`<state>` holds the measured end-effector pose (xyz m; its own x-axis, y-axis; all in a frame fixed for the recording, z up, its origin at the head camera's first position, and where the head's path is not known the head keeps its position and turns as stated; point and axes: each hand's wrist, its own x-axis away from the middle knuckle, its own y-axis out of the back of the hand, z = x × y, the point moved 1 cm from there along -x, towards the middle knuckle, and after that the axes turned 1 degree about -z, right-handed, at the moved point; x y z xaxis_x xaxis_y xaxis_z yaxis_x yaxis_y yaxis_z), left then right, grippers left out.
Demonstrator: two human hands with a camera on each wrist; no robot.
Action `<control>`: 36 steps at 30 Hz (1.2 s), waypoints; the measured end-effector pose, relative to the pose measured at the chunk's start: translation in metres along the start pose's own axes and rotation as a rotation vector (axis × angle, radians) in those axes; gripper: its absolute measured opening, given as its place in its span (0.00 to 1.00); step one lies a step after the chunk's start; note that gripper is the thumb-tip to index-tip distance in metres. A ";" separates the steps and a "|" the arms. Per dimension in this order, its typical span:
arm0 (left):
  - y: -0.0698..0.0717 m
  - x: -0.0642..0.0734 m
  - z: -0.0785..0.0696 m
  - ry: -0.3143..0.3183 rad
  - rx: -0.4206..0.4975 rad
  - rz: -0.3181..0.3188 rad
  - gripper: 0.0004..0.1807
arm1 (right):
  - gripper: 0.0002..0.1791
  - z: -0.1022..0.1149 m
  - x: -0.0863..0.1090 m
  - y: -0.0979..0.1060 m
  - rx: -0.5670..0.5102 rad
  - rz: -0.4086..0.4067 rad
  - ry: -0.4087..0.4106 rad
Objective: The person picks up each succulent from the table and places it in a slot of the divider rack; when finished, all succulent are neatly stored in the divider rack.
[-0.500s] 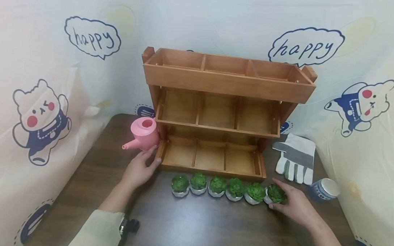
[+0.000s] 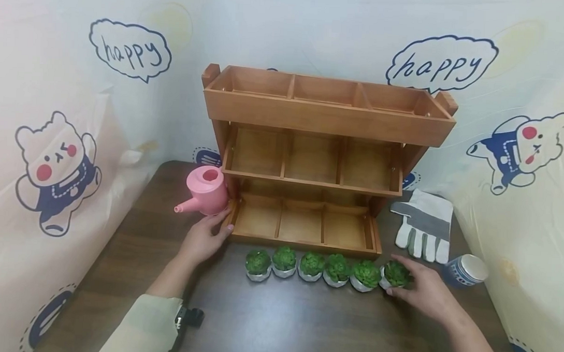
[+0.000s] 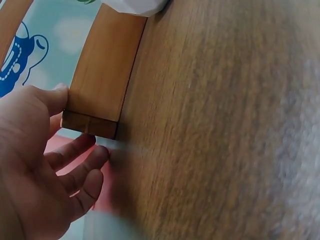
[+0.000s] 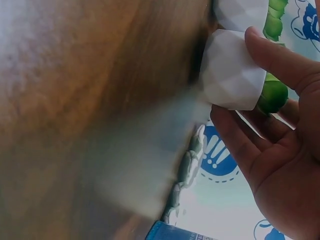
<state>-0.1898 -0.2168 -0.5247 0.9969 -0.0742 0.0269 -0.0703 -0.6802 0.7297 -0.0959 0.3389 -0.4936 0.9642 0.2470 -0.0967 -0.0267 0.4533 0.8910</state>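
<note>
A wooden three-tier planter shelf [image 2: 328,115] stands at the back of the table. My left hand [image 2: 202,241] holds the left front corner of its lowest tier. In the left wrist view the thumb [image 3: 56,100] meets the board's upper edge, with the fingers curled by its end. Several small succulents in white faceted pots [image 2: 310,265] form a row before the shelf. My right hand [image 2: 424,291] grips the rightmost potted succulent [image 4: 232,70] between thumb and fingers, its white pot beside the neighbouring one.
A pink watering can [image 2: 208,191] stands left of the shelf, right behind my left fingers. To the right lie a grey-and-white work glove [image 2: 425,225] and a blue jar with a pale lid [image 2: 467,270], close to my right hand. Printed cloth [image 2: 278,25] hangs behind the table.
My left hand and wrist have shifted slightly right and forward at the shelf corner. The right hand stays on the end pot, its grip a little closer. The head view has moved slightly.
</note>
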 end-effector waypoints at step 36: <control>-0.003 0.000 -0.002 0.100 0.127 0.005 0.39 | 0.39 0.019 -0.030 0.031 -0.020 -0.061 -0.007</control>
<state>-0.1892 -0.2135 -0.5254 0.9947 -0.0091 0.1029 -0.0729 -0.7673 0.6372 -0.1211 0.3292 -0.4547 0.9661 0.2124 -0.1469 0.0265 0.4843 0.8745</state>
